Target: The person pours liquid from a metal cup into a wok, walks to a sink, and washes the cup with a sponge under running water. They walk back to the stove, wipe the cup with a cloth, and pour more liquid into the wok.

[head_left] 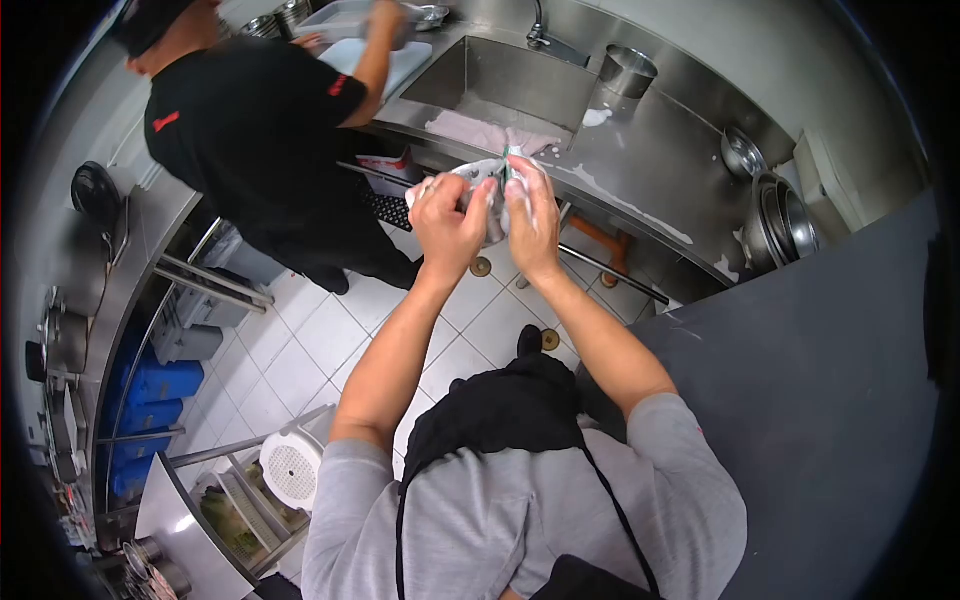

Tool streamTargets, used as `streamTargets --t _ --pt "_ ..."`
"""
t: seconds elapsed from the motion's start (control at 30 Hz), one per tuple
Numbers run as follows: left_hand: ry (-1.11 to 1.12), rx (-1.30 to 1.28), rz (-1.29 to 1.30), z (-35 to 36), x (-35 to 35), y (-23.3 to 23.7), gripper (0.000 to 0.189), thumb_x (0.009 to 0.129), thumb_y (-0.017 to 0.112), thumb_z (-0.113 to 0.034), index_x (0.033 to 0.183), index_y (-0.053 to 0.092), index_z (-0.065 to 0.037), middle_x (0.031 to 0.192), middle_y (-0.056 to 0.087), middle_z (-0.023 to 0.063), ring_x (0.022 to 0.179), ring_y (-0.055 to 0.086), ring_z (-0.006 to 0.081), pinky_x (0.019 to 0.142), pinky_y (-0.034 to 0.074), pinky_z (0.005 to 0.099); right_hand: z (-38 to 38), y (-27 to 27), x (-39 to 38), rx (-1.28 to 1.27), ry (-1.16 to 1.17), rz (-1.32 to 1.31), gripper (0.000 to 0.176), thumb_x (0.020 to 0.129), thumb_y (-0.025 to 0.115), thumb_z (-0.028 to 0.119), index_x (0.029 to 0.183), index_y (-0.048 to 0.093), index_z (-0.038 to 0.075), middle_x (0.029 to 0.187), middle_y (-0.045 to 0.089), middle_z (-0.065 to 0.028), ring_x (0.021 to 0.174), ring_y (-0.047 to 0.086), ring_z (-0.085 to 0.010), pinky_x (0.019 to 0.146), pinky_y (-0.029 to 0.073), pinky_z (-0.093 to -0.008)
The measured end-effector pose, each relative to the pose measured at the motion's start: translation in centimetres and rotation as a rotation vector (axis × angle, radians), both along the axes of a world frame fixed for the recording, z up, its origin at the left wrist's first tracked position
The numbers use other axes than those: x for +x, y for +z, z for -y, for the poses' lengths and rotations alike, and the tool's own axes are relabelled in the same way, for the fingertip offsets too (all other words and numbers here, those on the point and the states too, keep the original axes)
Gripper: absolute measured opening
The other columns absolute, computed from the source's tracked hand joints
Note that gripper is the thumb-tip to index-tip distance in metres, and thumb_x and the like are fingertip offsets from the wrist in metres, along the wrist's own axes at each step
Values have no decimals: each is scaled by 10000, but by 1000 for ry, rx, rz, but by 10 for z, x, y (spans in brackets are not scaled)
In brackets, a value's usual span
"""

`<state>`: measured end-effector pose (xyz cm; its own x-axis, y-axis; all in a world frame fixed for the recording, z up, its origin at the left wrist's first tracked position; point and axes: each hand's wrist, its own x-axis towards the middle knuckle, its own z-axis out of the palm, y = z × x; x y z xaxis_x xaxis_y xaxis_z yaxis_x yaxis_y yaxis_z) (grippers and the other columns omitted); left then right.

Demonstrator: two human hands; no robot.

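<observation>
In front of me, above the floor and near the counter's front edge, both hands hold a small rounded silvery bowl [492,212] with a white cloth [518,154] that shows a green stripe. My left hand [446,218] grips the bowl's left side, its fingers curled and thumb pointing up, with white cloth showing by the knuckles. My right hand [533,222] is bent round the right side, its fingers on the cloth at the upper rim. The palms hide much of both things.
Beyond my hands is a steel sink [520,80] with a pinkish cloth [470,130] on its front edge. A metal pot [628,72] and stacked bowls [775,220] stand on the counter. A co-worker in black [255,130] stands close at left. A grey panel [800,400] rises at right.
</observation>
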<state>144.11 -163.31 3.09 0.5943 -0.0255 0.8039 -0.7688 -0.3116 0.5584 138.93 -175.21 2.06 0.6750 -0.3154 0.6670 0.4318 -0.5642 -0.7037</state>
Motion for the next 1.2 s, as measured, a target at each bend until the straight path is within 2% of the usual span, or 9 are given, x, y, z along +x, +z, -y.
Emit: streamTargets --t 0.37,0.43,0.6,0.7,0.83,0.9,1.03,1.1,1.2 --pt "11 -8 -84 79 98 36 343 748 775 -260 586 572 -36 584 581 141 586 574 342 616 416 432 60 20 98 -22 -204 167 484 932 576 188 1356 479 -23 1234 602 -221 1102 590 -377 964 447 -442" --pt "-83 -46 -83 95 130 34 398 753 815 -215 548 527 -32 534 537 33 503 495 174 526 374 344 88 17 131 79 -223 110 462 940 574 224 1323 511 -27 1166 642 -209 1050 626 -365 932 470 -441" --pt "-531 -372 -412 146 213 17 473 837 799 -162 540 437 -96 586 419 -92 571 307 31 501 237 236 176 5 220 1440 695 -435 336 957 528 371 1063 646 76 1004 700 -79 915 681 -236 826 553 -356" --pt "-477 -209 -386 177 275 13 489 829 804 -207 523 449 -71 554 408 -86 556 305 32 475 229 256 210 -16 260 1452 597 -339 326 945 575 320 1116 644 51 1027 696 -83 924 677 -243 831 537 -354" --pt "-55 232 -230 212 319 3 471 832 801 -244 510 513 -55 522 434 -79 525 312 37 452 233 269 220 -22 305 586 -10 -157 342 910 642 224 1197 626 39 1076 686 -94 973 667 -248 851 514 -345" --pt "-181 0 -482 225 340 -3 454 830 801 -276 511 559 -63 526 489 -69 500 367 42 460 290 259 229 -23 319 251 -148 -99 384 884 678 180 1233 614 32 1106 680 -98 998 661 -255 864 504 -348" --pt "-376 -608 -781 251 359 -8 382 822 807 -280 593 607 -49 586 510 -61 541 392 40 485 309 243 271 -40 353 1576 665 -539 385 936 538 360 1240 628 142 1161 669 -82 1074 641 -271 913 504 -409" --pt "-378 -765 -749 269 362 -12 360 828 801 -275 627 622 -35 609 518 -58 563 397 36 489 302 235 257 -51 365 1724 687 -447 447 967 401 438 1236 621 156 1197 656 -71 1112 626 -275 925 510 -473" --pt "-521 -245 -723 258 381 -43 298 851 785 -275 827 682 4 715 600 -31 666 501 49 597 403 236 253 -56 365 1827 604 -400 466 966 397 447 1227 621 133 1209 650 -79 1115 626 -292 929 509 -514"
